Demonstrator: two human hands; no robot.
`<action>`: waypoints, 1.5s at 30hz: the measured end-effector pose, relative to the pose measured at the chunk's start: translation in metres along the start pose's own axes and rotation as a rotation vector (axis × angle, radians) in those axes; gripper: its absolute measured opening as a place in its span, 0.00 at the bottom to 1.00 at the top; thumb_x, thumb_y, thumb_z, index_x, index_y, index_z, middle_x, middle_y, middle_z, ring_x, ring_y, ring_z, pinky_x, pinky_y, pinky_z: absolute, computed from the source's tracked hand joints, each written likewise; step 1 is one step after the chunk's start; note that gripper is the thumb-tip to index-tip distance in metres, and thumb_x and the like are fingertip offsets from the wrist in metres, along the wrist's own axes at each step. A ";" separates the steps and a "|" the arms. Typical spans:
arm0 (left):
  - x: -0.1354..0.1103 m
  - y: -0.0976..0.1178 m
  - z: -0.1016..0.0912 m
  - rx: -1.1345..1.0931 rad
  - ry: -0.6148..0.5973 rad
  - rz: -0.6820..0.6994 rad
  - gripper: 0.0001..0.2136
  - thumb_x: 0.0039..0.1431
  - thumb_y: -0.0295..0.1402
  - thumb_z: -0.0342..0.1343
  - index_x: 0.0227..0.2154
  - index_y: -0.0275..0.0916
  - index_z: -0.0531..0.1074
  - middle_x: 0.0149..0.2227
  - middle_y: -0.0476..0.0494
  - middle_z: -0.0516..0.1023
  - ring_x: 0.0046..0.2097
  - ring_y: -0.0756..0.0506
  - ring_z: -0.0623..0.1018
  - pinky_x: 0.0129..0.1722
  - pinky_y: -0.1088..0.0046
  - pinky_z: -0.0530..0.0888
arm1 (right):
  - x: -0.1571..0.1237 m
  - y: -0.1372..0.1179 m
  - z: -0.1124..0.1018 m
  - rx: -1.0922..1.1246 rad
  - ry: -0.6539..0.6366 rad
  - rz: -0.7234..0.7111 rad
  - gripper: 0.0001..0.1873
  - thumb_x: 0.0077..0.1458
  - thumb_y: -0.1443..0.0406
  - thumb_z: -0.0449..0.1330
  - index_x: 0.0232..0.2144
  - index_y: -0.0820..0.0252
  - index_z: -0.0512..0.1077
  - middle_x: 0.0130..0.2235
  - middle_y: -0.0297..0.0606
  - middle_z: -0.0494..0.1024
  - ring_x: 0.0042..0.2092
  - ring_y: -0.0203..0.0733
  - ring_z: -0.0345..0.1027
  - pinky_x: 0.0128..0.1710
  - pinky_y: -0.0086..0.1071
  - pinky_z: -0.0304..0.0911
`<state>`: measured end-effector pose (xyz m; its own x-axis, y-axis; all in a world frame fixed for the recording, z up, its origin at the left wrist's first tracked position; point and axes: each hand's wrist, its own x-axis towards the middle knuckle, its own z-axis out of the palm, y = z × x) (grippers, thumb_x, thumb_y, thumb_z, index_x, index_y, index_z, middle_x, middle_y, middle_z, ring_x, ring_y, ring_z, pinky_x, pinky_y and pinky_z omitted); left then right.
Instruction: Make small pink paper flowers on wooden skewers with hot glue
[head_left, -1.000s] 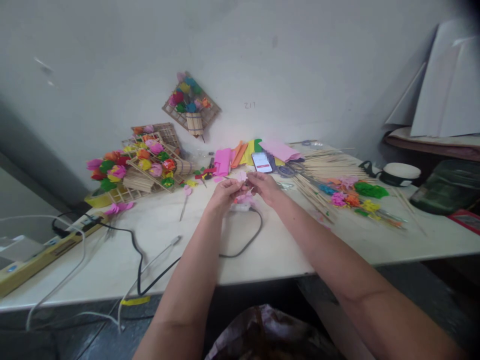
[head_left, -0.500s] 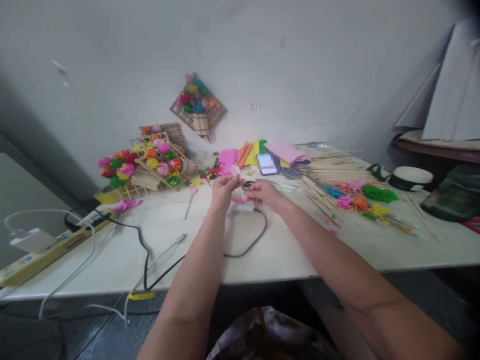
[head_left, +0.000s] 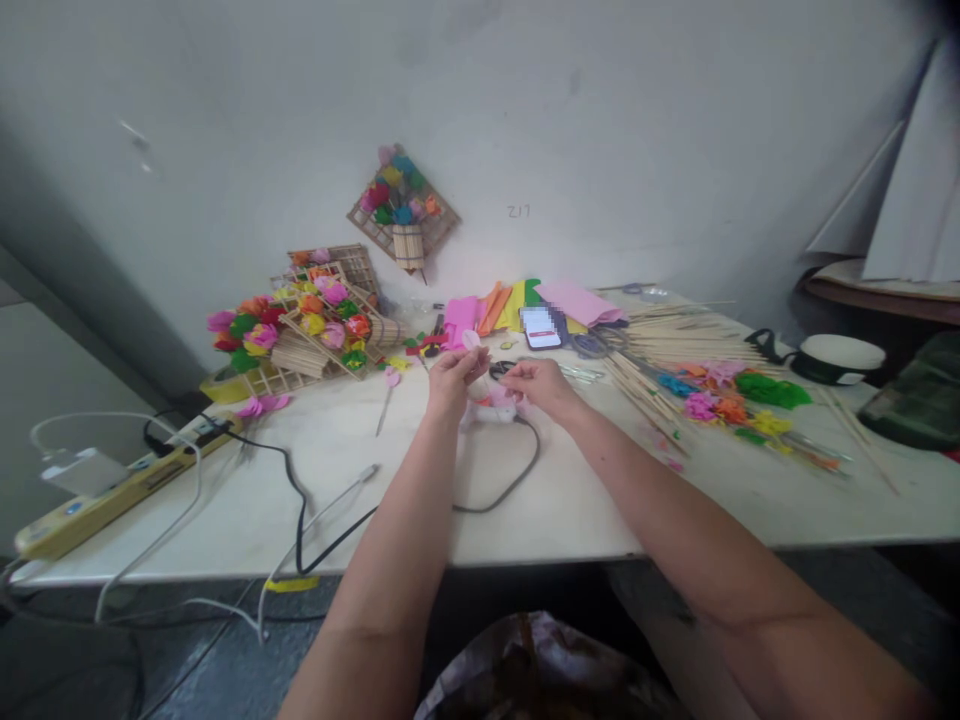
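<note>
My left hand (head_left: 454,378) is closed in a pinch on a pale pink paper petal (head_left: 471,340), which sticks up above the fingertips. Close beside it, my right hand (head_left: 538,386) has its thumb and fingers pressed together; what they hold is too small to make out. Under both hands lies a white and pinkish glue gun (head_left: 486,411), partly covered, its dark cord curving toward me. Black-handled scissors (head_left: 501,370) show between the hands. A thin stem with a pink petal head (head_left: 391,378) rests on the table to the left.
Finished flower panels (head_left: 322,320) are piled at the back left, near a yellow power strip (head_left: 127,485) with trailing cables. Behind my hands are coloured crepe paper (head_left: 577,303) and a phone (head_left: 541,328). Bamboo sticks (head_left: 682,335) and paper flowers (head_left: 727,400) lie on the right.
The whole view has shifted slightly. My hands keep nearly the same pose, with the right fingertips a touch farther from the left hand.
</note>
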<state>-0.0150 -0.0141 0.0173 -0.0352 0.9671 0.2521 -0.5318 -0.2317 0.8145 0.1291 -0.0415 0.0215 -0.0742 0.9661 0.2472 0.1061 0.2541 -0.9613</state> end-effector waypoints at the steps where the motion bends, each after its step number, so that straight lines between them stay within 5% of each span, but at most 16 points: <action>1: 0.000 0.001 0.000 -0.009 0.007 -0.017 0.12 0.35 0.33 0.67 0.22 0.33 0.72 0.29 0.43 0.78 0.32 0.48 0.78 0.41 0.67 0.72 | 0.000 0.001 0.000 -0.013 -0.003 -0.027 0.06 0.38 0.66 0.64 0.18 0.63 0.71 0.17 0.33 0.72 0.17 0.29 0.60 0.16 0.23 0.53; 45: 0.000 0.001 0.003 -0.071 0.053 -0.106 0.08 0.40 0.29 0.64 0.25 0.32 0.74 0.29 0.43 0.78 0.28 0.51 0.77 0.34 0.74 0.74 | -0.004 -0.001 0.007 -0.081 -0.089 -0.019 0.07 0.36 0.66 0.63 0.14 0.61 0.70 0.14 0.30 0.69 0.15 0.29 0.56 0.16 0.25 0.51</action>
<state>-0.0134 -0.0152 0.0198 -0.0195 0.9904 0.1370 -0.5936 -0.1217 0.7955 0.1218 -0.0462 0.0204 -0.1647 0.9543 0.2495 0.1839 0.2782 -0.9428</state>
